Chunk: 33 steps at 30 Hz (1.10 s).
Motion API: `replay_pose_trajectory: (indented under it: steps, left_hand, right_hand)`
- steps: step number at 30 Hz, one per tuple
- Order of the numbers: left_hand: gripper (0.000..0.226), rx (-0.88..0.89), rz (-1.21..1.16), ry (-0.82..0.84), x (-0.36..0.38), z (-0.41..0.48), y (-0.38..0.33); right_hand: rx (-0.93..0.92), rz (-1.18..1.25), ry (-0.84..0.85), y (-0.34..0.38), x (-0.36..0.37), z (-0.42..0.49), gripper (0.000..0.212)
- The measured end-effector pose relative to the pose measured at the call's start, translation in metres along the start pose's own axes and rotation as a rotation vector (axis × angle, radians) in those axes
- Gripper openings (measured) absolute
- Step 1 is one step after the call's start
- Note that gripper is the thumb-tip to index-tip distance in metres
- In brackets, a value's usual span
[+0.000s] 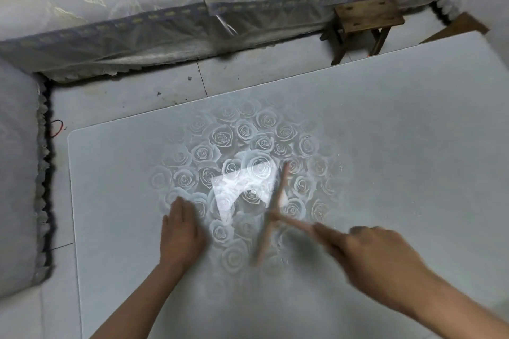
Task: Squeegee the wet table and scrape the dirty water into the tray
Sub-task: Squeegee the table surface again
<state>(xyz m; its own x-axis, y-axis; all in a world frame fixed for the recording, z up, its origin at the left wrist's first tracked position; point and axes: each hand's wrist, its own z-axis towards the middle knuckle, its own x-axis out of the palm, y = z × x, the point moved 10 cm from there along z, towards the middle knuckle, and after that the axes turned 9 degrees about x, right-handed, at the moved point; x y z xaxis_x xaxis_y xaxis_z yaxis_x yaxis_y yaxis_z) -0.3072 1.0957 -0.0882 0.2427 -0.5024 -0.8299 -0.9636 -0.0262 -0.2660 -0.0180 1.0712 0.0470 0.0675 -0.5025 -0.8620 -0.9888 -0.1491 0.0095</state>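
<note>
A pale grey table [399,146] with a printed rose pattern at its middle fills most of the view. A pinkish T-shaped squeegee [271,215] lies blade-down on the roses, blurred by motion, its blade running from far right to near left. My right hand [377,259] grips its handle from the right. My left hand [180,231] rests flat on the table, fingers straight, left of the blade. Small water droplets show near the blade. No tray is in view.
A small wooden stool [363,25] stands on the tiled floor beyond the table's far edge. Cloth-covered furniture [137,8] runs along the back and another cushion [16,173] on the left. A red loop [56,128] lies on the floor.
</note>
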Motion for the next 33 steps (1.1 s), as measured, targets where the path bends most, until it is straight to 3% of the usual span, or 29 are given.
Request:
replay_pose_trajectory:
  steps: [3,6,11,15,17,21,26,29,33]
  left_hand:
    - [0.062,0.007,-0.301,-0.097,0.015,-0.028,-0.030]
    - [0.037,-0.065,-0.378,-0.116,0.036,-0.042,-0.040]
    - [0.036,-0.104,-0.335,-0.114,0.063,-0.047,-0.056]
    - [0.045,-0.109,-0.339,-0.118,0.077,-0.058,-0.084]
    - [0.043,-0.128,-0.368,-0.130,0.081,-0.062,-0.096]
    - [0.044,-0.191,-0.467,-0.182,0.090,-0.076,-0.130]
    - [0.041,-0.340,-0.442,-0.233,0.110,-0.117,-0.136]
    - [0.039,-0.426,-0.404,-0.218,0.129,-0.131,-0.134]
    - [0.038,-0.369,-0.416,-0.192,0.146,-0.118,-0.179]
  right_hand:
    - [-0.170,0.114,0.001,0.065,0.013,0.008,0.037]
    - [-0.208,0.076,0.046,0.090,0.032,0.022,0.033]
    - [-0.134,0.096,0.041,0.004,0.054,0.015,0.054]
    - [-0.023,0.033,0.030,-0.104,0.051,-0.011,0.043]
    - [-0.011,-0.003,-0.020,-0.123,0.040,-0.021,0.041]
    - [-0.226,-0.046,-0.098,-0.083,0.031,-0.044,0.057]
    - [-0.450,0.024,0.032,-0.007,0.064,-0.057,0.044]
    - [-0.409,0.148,0.140,-0.013,0.092,-0.045,0.048]
    - [-0.347,0.107,0.122,-0.083,0.094,-0.036,0.055]
